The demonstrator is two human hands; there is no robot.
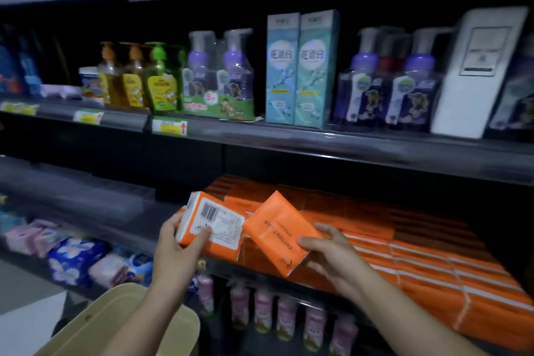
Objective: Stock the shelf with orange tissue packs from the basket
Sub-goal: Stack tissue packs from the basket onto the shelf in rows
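While left hand (pixel 175 244), right hand (pixel 331 250) grip slick packs (pixel 274 230)

Shop: price-tagged, stocked shelves (pixel 289 136)

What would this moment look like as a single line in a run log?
left hand: grips barcode-side pack | right hand: grips orange pack | shelf: orange stack behind both | basket: below left arm

The left tissue pack (pixel 212 228) is orange with a white label and a black barcode. The right tissue pack (pixel 277 235) is plain orange with dark lettering. The stacked packs (pixel 419 257) are orange with white stripes. The shelf boards (pixel 332 149) are dark grey. The near basket (pixel 115 324) is beige. Farther up, two boxes (pixel 281 72) are pale blue-green, and the pump bottles (pixel 237 72) are purple.
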